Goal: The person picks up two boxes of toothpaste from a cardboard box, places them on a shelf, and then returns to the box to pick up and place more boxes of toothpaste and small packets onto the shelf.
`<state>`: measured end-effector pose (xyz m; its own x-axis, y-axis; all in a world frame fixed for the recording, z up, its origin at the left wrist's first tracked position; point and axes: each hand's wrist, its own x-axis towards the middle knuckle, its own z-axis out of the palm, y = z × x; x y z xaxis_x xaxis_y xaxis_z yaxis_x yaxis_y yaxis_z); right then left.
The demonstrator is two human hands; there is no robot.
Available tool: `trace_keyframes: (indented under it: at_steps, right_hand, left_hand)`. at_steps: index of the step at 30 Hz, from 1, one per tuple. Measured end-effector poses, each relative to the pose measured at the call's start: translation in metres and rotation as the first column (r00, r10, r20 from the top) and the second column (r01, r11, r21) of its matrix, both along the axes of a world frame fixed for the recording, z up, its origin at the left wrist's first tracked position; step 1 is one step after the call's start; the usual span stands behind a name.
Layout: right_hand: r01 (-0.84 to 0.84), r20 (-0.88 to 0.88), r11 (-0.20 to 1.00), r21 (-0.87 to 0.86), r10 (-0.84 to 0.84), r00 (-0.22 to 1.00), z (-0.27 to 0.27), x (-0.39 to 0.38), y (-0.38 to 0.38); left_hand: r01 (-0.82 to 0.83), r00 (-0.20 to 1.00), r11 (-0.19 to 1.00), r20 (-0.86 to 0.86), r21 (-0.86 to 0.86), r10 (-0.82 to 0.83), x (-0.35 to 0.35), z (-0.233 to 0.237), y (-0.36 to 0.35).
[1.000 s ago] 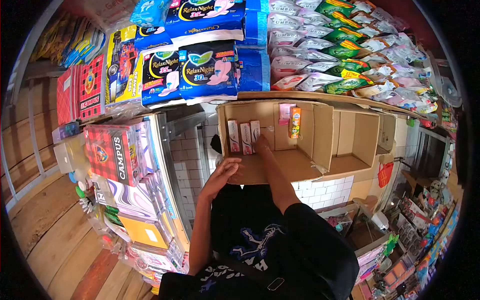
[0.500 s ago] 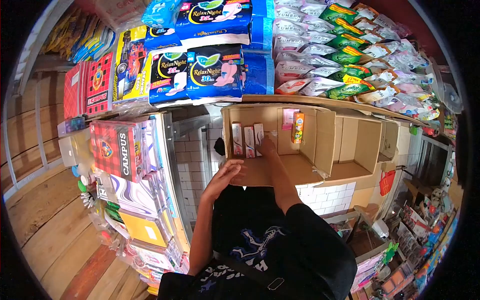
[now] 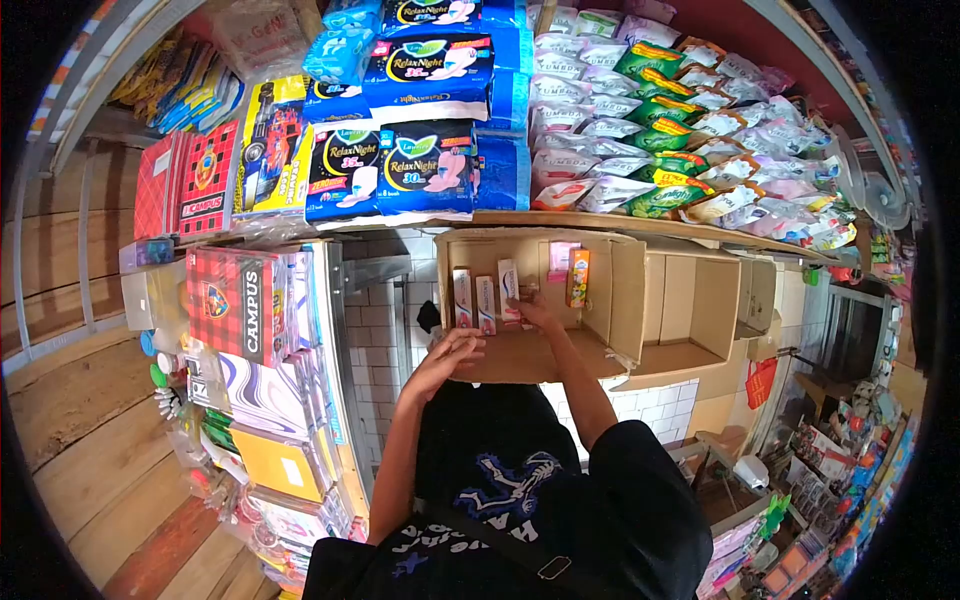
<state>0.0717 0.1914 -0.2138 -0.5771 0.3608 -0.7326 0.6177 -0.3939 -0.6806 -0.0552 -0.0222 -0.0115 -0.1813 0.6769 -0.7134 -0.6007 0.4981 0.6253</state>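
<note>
An open cardboard box [image 3: 485, 367] stands in front of me. Three slim white cartons with pinkish ends are upright in its left part: a left carton [image 3: 462, 298], a middle carton [image 3: 486, 305] and a right carton [image 3: 508, 280]. My right hand [image 3: 535, 312] reaches inside, fingers closed around the lower part of the right carton. My left hand [image 3: 447, 362] is at the box's near left edge, fingers stretched out, with nothing in it. An orange carton [image 3: 578, 278] and a pink pack [image 3: 562, 262] are against the back wall of the box.
More cardboard boxes [image 3: 690, 355] adjoin on the right. On the shelf above are blue sanitary pad packs [image 3: 425, 170] and rows of pouches [image 3: 660, 130]. Stacked notebooks [image 3: 235, 305] are at left, over a wooden floor [image 3: 90, 480].
My right hand and the right carton have shifted slightly toward me, and the carton stands apart from the middle one. The whole view has moved a little. My left hand stays at the box edge.
</note>
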Motion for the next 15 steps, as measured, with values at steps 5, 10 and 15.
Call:
trace_keyframes:
  at_steps: [5, 10, 15]
  right_hand:
    - [0.013, -0.083, 0.969, -0.245, -0.034, 0.996, 0.058, 0.001, -0.006]
    - [-0.083, -0.249, 0.967, -0.24, 0.021, 0.968, 0.107, -0.004, -0.014]
    - [-0.143, -0.3, 0.962, -0.231, 0.069, 0.951, 0.151, -0.007, -0.025]
  left_hand:
    - [-0.047, 0.997, 0.999, 0.053, 0.002, 0.047, 0.003, -0.007, 0.002]
    - [-0.153, 0.985, 0.988, 0.078, -0.03, 0.155, 0.007, -0.02, 0.012]
    - [-0.219, 0.97, 0.973, 0.118, 0.069, 0.21, 0.004, -0.039, 0.02]
